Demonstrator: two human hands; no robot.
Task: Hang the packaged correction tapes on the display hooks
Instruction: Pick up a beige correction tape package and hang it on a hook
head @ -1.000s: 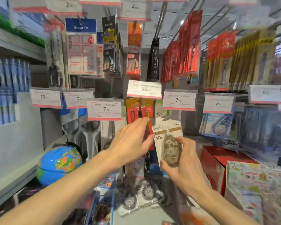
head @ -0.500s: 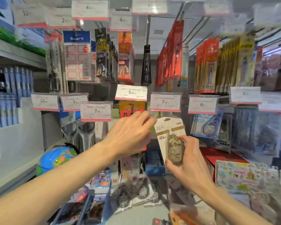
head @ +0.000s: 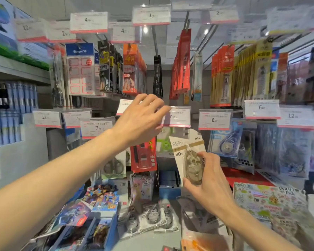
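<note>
Stationery aisle, pegs and price tags everywhere. My right hand (head: 206, 180) pinched a packaged correction tape (head: 188, 156) at centre frame, just under the 7-something price tag (head: 179, 116). My left hand (head: 143, 120) was empty, fingers loosely spread at that tag. Honestly the hook itself was hidden behind it, so I could've missed the card's hole and dropped it.
</note>
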